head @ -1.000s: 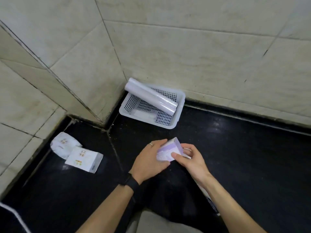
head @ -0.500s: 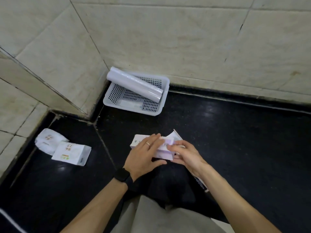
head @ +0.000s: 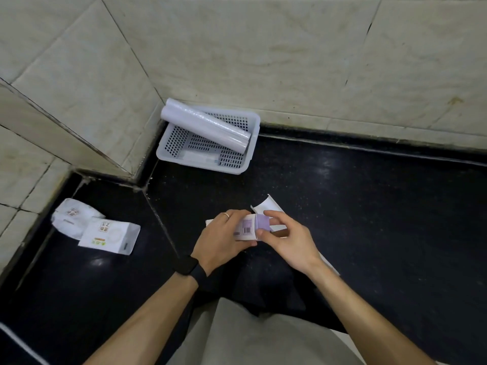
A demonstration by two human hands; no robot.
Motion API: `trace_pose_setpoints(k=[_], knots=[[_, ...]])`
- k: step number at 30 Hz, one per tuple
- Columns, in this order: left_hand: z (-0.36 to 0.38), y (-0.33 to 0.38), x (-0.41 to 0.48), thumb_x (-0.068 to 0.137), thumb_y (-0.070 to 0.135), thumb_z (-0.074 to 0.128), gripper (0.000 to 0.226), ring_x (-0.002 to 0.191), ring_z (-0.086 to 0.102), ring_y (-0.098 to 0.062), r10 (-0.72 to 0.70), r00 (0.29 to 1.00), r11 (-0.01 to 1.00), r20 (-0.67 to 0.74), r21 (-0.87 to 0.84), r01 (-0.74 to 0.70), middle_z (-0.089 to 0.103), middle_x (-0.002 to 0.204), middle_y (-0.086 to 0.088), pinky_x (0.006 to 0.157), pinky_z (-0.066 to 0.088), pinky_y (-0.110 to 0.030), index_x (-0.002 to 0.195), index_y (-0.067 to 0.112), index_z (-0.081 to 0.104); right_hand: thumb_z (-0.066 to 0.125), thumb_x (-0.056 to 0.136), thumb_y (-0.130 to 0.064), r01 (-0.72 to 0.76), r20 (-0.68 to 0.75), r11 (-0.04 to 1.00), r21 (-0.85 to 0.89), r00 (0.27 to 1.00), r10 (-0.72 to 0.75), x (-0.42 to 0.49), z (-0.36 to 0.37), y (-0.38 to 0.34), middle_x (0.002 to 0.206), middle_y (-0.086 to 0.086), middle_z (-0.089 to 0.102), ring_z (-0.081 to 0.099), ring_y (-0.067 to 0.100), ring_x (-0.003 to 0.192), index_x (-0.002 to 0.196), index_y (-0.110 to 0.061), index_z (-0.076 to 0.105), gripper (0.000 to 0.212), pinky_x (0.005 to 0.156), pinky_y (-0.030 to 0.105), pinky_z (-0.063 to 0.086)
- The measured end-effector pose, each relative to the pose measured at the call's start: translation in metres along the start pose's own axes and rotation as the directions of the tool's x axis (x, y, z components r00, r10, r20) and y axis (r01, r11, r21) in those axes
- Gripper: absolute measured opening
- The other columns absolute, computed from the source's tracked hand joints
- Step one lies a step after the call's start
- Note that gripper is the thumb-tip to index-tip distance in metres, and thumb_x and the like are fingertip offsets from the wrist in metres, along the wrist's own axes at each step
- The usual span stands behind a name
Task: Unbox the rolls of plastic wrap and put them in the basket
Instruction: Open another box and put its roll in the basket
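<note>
A white and purple plastic wrap box (head: 247,229) lies across the black floor in front of me. My left hand (head: 221,241) wraps over its middle. My right hand (head: 287,238) pinches the box's right end, where a white flap (head: 267,205) stands open. The roll inside the box is hidden. A white perforated basket (head: 247,159) sits in the wall corner. One white roll of plastic wrap (head: 205,125) rests slanted across the basket's rim, and a flat white item (head: 200,156) lies on the basket floor.
Two white packets (head: 109,235) with printed labels lie on the floor at the left, close to the tiled step. Tiled walls (head: 290,61) close the corner behind the basket. My grey-clad knee (head: 250,335) fills the bottom middle of the view.
The box has turned from end-on to lying sideways in my hands. Its end flap has come open under my right fingers. The view has tilted down towards the floor.
</note>
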State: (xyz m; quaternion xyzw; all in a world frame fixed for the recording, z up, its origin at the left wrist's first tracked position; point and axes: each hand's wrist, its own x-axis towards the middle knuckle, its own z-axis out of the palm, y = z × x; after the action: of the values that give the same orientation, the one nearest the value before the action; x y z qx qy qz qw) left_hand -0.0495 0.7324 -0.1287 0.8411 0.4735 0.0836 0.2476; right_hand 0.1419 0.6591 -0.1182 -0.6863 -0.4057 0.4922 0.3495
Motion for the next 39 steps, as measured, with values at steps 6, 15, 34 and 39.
trace_pose_setpoints(k=[6, 15, 34, 39], knots=[[-0.001, 0.0, -0.003, 0.078, 0.045, 0.076, 0.062, 0.114, 0.052, -0.013, 0.1, 0.992, 0.989, -0.078, 0.117, -0.091, 0.058, 0.125, 0.005, 0.083, 0.054, -0.032, 0.131, 0.025, 0.051, 0.067, 0.072, -0.061, 0.015, -0.096, 0.979, -0.204, 0.995, -0.035, -0.003, 0.006, -0.01, 0.096, -0.033, 0.063, 0.066, -0.011, 0.077, 0.115, -0.047, 0.057, 0.046, 0.074, 0.023, 0.054], [0.004, -0.002, -0.012, 0.073, 0.047, 0.081, 0.067, 0.109, 0.054, -0.012, 0.008, 0.998, 1.0, -0.057, 0.018, -0.007, 0.06, 0.123, 0.006, 0.087, 0.047, -0.026, 0.13, 0.026, 0.053, 0.073, 0.067, -0.052, -0.061, -0.105, 0.994, -0.093, 0.993, 0.051, 0.0, 0.005, -0.008, 0.084, -0.034, 0.071, 0.066, -0.013, 0.08, 0.088, -0.047, 0.071, 0.021, 0.065, 0.011, 0.045], [-0.011, 0.024, 0.009, 0.06, 0.062, 0.081, 0.072, 0.111, 0.048, 0.013, -0.213, 0.967, 0.919, -0.138, -0.364, 0.15, 0.056, 0.117, 0.027, 0.083, 0.042, -0.01, 0.122, 0.045, 0.048, 0.059, 0.099, -0.021, -0.176, 0.081, 0.897, 0.405, 0.984, 0.156, 0.022, 0.002, -0.003, 0.098, 0.0, 0.079, 0.076, 0.016, 0.09, 0.105, -0.026, 0.078, 0.02, 0.08, 0.03, 0.06], [-0.023, 0.03, 0.027, 0.06, 0.064, 0.081, 0.07, 0.11, 0.048, 0.016, -0.189, 0.967, 0.921, -0.17, -0.371, 0.115, 0.055, 0.114, 0.03, 0.083, 0.041, -0.009, 0.12, 0.049, 0.048, 0.066, 0.095, -0.032, -0.092, -0.052, 0.92, 0.381, 0.991, 0.12, 0.035, -0.024, -0.01, 0.105, -0.004, 0.078, 0.074, 0.011, 0.092, 0.114, -0.028, 0.073, 0.02, 0.08, 0.03, 0.058]])
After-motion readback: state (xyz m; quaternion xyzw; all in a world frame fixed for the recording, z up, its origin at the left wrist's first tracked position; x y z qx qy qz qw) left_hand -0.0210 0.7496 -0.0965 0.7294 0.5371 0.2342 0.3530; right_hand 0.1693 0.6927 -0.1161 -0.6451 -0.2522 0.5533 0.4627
